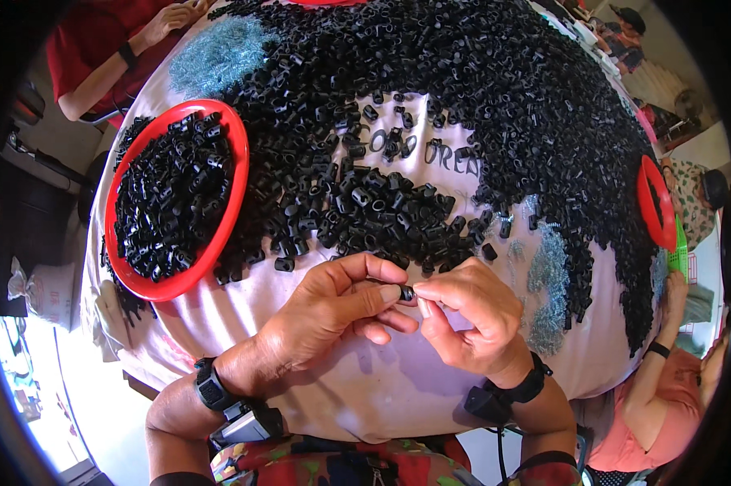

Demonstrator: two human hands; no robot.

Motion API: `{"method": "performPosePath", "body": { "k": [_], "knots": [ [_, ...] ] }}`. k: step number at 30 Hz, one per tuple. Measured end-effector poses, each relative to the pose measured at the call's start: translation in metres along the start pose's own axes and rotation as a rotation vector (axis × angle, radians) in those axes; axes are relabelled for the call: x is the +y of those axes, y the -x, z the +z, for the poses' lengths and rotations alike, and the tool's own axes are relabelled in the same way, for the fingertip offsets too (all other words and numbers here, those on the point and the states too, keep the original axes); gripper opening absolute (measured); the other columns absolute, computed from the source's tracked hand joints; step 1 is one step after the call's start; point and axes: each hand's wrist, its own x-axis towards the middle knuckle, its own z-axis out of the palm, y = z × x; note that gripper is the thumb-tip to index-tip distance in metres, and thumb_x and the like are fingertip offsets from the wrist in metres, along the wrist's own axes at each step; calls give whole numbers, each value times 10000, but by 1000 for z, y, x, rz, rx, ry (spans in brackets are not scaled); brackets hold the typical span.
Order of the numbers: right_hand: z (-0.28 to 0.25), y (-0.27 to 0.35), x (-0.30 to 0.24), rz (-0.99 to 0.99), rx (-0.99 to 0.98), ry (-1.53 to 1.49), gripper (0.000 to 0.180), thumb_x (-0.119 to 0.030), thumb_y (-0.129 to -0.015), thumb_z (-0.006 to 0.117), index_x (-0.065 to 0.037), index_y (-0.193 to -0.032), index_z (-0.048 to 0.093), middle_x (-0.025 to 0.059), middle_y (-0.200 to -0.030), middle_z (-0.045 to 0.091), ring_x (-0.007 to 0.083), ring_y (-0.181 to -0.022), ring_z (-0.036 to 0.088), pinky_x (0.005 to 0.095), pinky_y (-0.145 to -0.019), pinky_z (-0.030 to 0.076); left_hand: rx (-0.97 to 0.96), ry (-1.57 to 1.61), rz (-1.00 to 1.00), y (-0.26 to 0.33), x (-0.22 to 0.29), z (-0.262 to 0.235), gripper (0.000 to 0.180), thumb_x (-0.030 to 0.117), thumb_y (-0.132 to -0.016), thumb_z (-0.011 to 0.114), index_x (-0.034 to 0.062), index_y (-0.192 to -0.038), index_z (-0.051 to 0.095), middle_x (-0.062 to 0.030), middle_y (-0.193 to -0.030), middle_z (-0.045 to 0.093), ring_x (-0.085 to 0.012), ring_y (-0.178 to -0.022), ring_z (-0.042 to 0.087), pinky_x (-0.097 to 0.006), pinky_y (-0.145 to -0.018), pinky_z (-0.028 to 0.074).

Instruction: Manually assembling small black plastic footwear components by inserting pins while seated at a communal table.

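My left hand (329, 312) and my right hand (467, 312) meet just above the near edge of a round table covered with a pale cloth (365, 389). Between the fingertips of both hands sits one small black plastic piece (407, 292). The left thumb and forefinger pinch it from the left, and the right fingers press something small against it from the right. A great heap of the same small black plastic pieces (463, 105) spreads over the far half of the table, reaching to just beyond my fingers.
A red round tray (232, 174) of black pieces lies at the left. Another red tray (653, 202) stands at the right edge. Patches of small silvery-blue parts (548, 283) lie right and far left. Other people sit at the upper left, upper right and lower right.
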Motion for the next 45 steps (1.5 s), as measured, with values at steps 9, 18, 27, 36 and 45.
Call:
{"method": "performPosePath", "body": {
  "k": [9,18,27,36,45],
  "knots": [
    [-5,1,-5,-27,-67,103,427,66,-763,734,-53,-1173,762,63,-964,723,228,-735,639,327,-639,532,32,-55,-9,4,4,8,261,128,-1069,590,1,-1296,614,-124,-1089,736,-189,-954,753,-237,-739,603],
    [-5,0,-7,-50,-44,129,359,22,-789,750,-67,-1135,784,79,-1051,719,208,-783,627,315,-661,535,-30,69,2,3,1,-1,260,149,-1064,605,0,-1277,619,-111,-1088,732,-180,-954,752,-228,-734,600],
    [-4,-1,-11,-28,-47,42,293,29,-792,785,-45,-1075,770,93,-1039,714,224,-833,657,322,-707,536,-74,37,-22,3,1,-3,272,175,-1055,626,5,-1267,619,-122,-1090,746,-172,-930,755,-238,-742,609],
    [-1,-2,-13,30,-30,30,251,20,-819,750,-44,-1062,762,100,-1021,710,246,-825,658,334,-714,533,1,96,15,8,13,-8,268,158,-1069,591,3,-1287,594,-137,-1102,735,-174,-902,756,-215,-670,606],
    [24,0,-6,-244,-357,288,326,-20,-757,710,-30,-1081,744,79,-1233,693,243,-1011,647,343,-787,569,-118,182,195,2,20,-32,249,155,-1074,589,34,-1291,603,-128,-1146,737,-182,-934,747,-252,-754,609]
  ]
}}
